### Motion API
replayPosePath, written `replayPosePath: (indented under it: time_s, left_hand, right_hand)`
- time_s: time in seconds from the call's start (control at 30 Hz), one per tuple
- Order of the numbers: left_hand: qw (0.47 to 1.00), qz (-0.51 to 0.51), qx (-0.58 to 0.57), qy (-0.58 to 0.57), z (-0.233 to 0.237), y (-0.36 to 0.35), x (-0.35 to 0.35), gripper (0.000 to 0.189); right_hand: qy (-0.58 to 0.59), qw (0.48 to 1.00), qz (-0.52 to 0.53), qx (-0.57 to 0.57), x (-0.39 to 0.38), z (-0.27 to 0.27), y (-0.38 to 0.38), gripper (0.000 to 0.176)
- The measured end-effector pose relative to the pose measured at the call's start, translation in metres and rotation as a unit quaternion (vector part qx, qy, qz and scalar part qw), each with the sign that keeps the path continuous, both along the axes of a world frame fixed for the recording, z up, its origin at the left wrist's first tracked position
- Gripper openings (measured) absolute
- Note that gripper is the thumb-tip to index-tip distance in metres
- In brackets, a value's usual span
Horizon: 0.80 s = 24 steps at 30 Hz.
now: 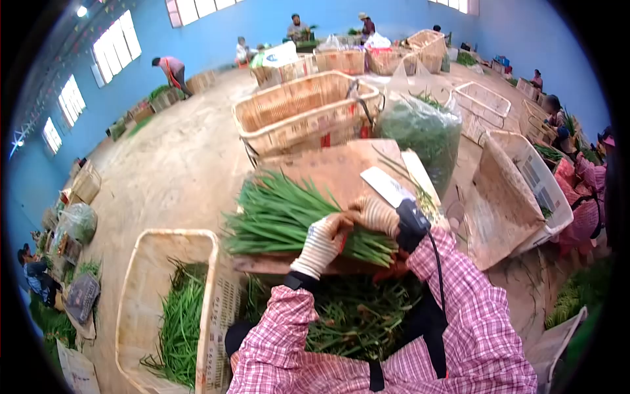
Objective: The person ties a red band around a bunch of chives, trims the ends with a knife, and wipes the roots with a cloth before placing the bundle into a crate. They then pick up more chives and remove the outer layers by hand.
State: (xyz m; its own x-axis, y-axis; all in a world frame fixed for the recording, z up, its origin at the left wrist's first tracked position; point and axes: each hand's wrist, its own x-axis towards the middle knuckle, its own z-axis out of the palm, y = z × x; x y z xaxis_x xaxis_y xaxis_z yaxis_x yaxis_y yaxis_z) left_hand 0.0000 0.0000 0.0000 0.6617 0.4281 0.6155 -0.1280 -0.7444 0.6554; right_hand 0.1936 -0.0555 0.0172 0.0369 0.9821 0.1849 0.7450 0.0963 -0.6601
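A bundle of long green chives (pixel 282 207) lies across the wooden board (pixel 315 164) in front of me, its cut ends pointing right. My left hand (pixel 323 241), in a striped knit glove, rests over the bundle with its fingers curled into a pinch. Meeting it from the right, my right hand (pixel 375 215) wears a similar glove and is also pinched closed. Whatever lies between the fingertips is too small to make out. Just beyond my right hand, a pale wide blade (pixel 386 186) lies on the board.
A crate (pixel 213 295) of loose chives stands at my left; more greens (pixel 361 318) lie below the board. Beyond it are a large plastic crate (pixel 302 82) and a clear bag (pixel 423 128) of greens. A tilted crate (pixel 558 190) stands right. Several people work farther off.
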Motion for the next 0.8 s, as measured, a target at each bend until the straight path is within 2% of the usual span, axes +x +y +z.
replayPosePath:
  time_s: [0.03, 0.07, 0.1, 0.17, 0.23, 0.37, 0.43, 0.57, 0.6, 0.67, 0.77, 0.8]
  left_hand:
    - [0.987, -0.039, -0.155, 0.024, -0.007, 0.003, -0.001, 0.004]
    - [0.974, -0.042, -0.221, 0.031, -0.014, 0.007, 0.0, 0.004]
    - [0.981, -0.024, -0.192, -0.006, -0.003, -0.024, 0.027, 0.004]
    - [0.964, -0.014, -0.266, 0.018, -0.004, -0.027, 0.028, 0.003]
    - [0.966, 0.009, -0.258, 0.021, -0.002, -0.033, 0.024, 0.004]
    - [0.957, 0.002, -0.282, 0.063, 0.01, -0.042, 0.02, 0.007]
    - [0.991, 0.01, -0.134, 0.02, -0.008, -0.04, 0.021, 0.009]
    - [0.996, 0.078, -0.031, -0.013, -0.014, -0.047, 0.027, 0.009]
    - [0.995, 0.098, -0.002, -0.017, -0.013, -0.05, 0.026, 0.009]
    - [0.994, 0.102, -0.047, -0.02, -0.015, -0.053, 0.022, 0.01]
    - [0.989, 0.129, -0.067, -0.032, -0.017, -0.058, 0.023, 0.012]
    - [0.987, 0.145, -0.065, -0.033, -0.016, -0.058, 0.024, 0.012]
  right_hand:
    - [0.048, 0.999, 0.006, -0.011, -0.001, -0.006, 0.003, 0.034]
    - [0.093, 0.996, 0.02, 0.001, -0.002, -0.015, 0.004, 0.03]
    - [0.053, 0.998, 0.016, -0.021, 0.021, 0.009, -0.026, 0.03]
    - [0.036, 0.999, 0.014, -0.016, 0.024, 0.006, -0.026, 0.029]
    - [0.04, 0.999, 0.018, -0.018, 0.017, 0.001, -0.028, 0.03]
    - [-0.046, 0.999, 0.023, -0.01, 0.018, 0.0, -0.029, 0.033]
    - [-0.082, 0.996, 0.037, -0.009, 0.018, -0.002, -0.026, 0.034]
    - [-0.083, 0.995, 0.06, -0.001, 0.023, 0.009, -0.025, 0.04]
    - [-0.13, 0.99, 0.036, -0.045, 0.018, 0.021, -0.029, 0.041]
    - [-0.216, 0.968, -0.012, -0.13, 0.003, 0.051, -0.035, 0.042]
    - [-0.131, 0.986, 0.045, -0.093, 0.008, 0.039, -0.034, 0.043]
    - [-0.124, 0.991, 0.041, -0.033, 0.009, 0.028, -0.032, 0.042]
